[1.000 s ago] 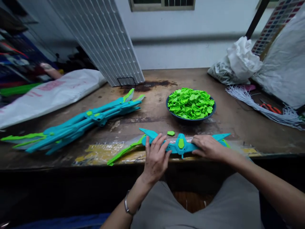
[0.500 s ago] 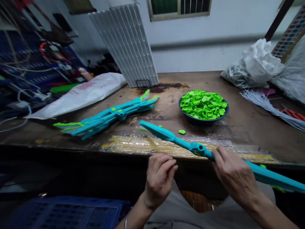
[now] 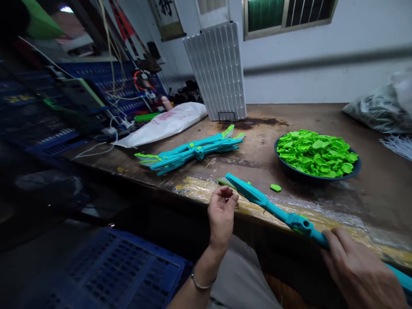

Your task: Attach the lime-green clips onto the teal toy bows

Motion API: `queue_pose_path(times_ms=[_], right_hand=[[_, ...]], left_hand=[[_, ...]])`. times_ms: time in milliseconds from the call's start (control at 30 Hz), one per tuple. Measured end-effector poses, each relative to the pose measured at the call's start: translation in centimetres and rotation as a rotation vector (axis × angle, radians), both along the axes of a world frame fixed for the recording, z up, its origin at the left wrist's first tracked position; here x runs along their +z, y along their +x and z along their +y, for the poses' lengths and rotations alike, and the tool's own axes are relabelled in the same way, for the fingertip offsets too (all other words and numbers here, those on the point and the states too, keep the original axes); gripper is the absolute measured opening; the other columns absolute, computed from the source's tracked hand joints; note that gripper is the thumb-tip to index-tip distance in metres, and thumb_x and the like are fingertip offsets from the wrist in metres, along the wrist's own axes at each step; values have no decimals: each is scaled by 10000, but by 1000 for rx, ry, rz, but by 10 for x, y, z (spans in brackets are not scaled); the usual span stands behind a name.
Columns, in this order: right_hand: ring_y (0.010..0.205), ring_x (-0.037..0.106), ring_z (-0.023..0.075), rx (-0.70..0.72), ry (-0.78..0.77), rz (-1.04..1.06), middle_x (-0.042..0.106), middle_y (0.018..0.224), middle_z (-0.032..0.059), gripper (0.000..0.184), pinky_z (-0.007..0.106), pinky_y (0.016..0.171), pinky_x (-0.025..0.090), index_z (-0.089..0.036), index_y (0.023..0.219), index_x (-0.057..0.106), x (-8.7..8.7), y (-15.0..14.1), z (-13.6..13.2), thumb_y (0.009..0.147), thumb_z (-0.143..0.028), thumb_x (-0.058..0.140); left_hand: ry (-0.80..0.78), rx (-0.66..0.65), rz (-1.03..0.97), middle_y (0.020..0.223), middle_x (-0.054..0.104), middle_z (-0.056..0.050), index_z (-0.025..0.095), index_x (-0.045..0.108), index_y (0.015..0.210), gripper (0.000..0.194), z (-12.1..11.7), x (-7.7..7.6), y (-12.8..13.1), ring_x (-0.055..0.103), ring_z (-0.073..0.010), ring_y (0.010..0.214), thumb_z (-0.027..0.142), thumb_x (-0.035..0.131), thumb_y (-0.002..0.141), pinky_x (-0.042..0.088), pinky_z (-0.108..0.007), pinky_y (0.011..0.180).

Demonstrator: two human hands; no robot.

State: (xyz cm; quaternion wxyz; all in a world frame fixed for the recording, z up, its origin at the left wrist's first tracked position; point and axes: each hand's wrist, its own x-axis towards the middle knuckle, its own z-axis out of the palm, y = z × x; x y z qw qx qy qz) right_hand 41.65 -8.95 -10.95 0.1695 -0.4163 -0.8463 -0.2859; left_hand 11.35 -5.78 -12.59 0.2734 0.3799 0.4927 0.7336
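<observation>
My right hand (image 3: 363,266) is wrapped around a long turquoise plastic piece (image 3: 277,210), which slants up to the left over the table edge. This piece has a flat blade-like end with a pale green-edged part behind it, and a thicker joint with a round hole. Close to that blade end, my left hand (image 3: 222,214) is raised with loosely curled fingers, thumb apart, and nothing visible in it. Beyond the hands lies a bundle of similar turquoise pieces (image 3: 196,150) with green tips. A single small green plastic part (image 3: 275,188) rests on the table.
A dark bowl (image 3: 286,169) heaped with green plastic parts (image 3: 318,152) stands on the wooden table (image 3: 257,148). Behind are a silver ribbed panel (image 3: 219,73), a white sack (image 3: 167,122) and a plastic bag (image 3: 380,107). A blue crate (image 3: 122,270) sits below, left.
The view has swung left. My left hand has risen to the blade end of the turquoise piece, its fingers loosening. My right hand keeps its hold on the piece.
</observation>
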Motion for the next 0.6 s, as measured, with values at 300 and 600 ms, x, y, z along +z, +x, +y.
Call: queue_pose_path(times_ms=[300,600], right_hand=[[715,524,214,58,8,-5,593,950,93,301,358,691,368,-102,1144,599,-25,21,7,1087,-269,355],[728,507,239,26,-16,-3,581,927,104,260,379,703,367,-112,1085,588,-10,7,1,1078,-212,348]], left_hand=[[63,-310,397,1168,695,-105,175,675,1254,464,21,30,-56,618,-169,865,345,859,863,526,-259,786],[252,-429,965,1083,645,-100,197,772,997,193,30,60,-62,602,-249,1050,388,748,999,495,-383,947]])
